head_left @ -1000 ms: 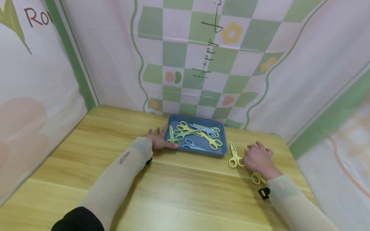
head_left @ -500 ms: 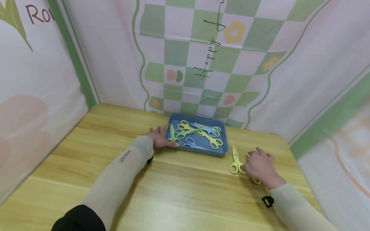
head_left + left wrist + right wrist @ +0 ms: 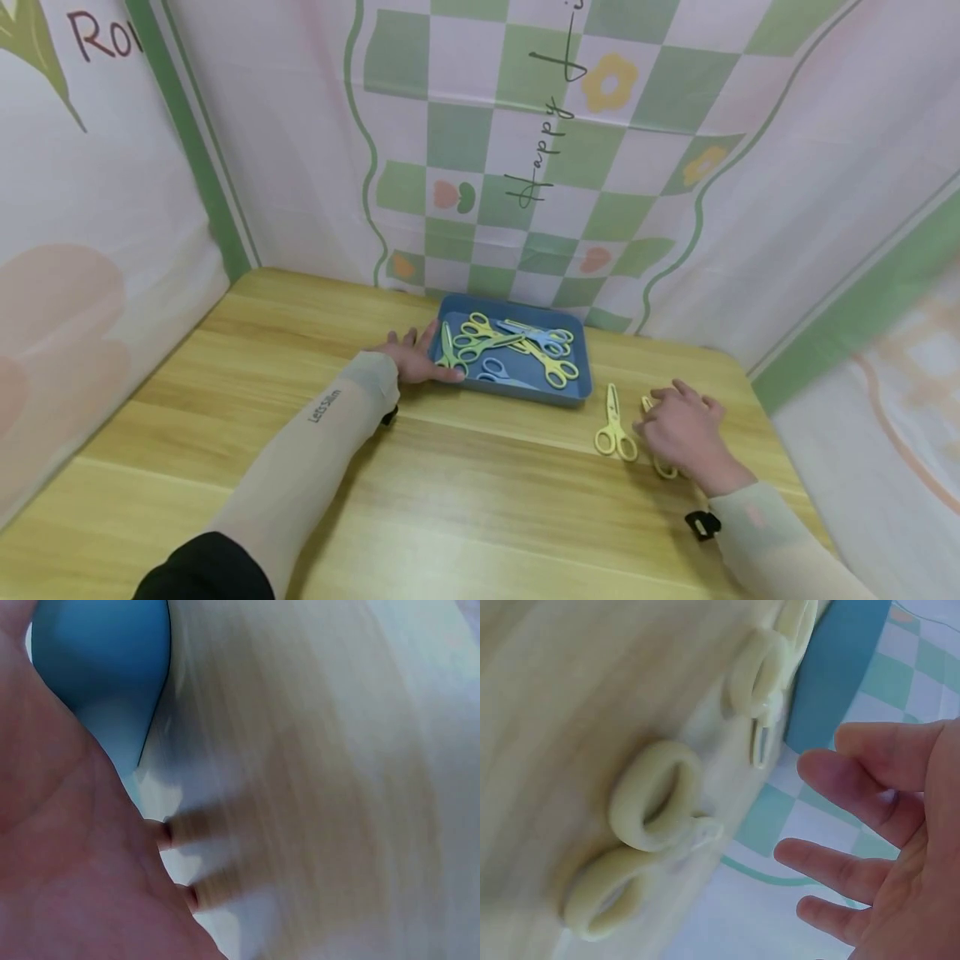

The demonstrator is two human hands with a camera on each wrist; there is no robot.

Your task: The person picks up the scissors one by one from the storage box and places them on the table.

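My left hand lies against the left end of a blue tray, fingers spread and thumb along its front rim. Inside the tray is a jumble of yellow, green and light blue scissors. In the left wrist view the palm fills the left side, beside the tray's wall. To the right of the tray, yellow scissors lie on the table, blades pointing away. My right hand hovers over second yellow scissors, partly hiding them. Its loosely bent fingers hold nothing and are apart from the handles.
The wooden table reaches back to a hanging cloth with green checks, close behind the tray. More printed cloth closes off the left side, and another cloth the right.
My right hand shifted the first yellow scissors slightly toward me, turned them straighter, then let go and moved right over the second yellow scissors. My left hand stayed at the tray.
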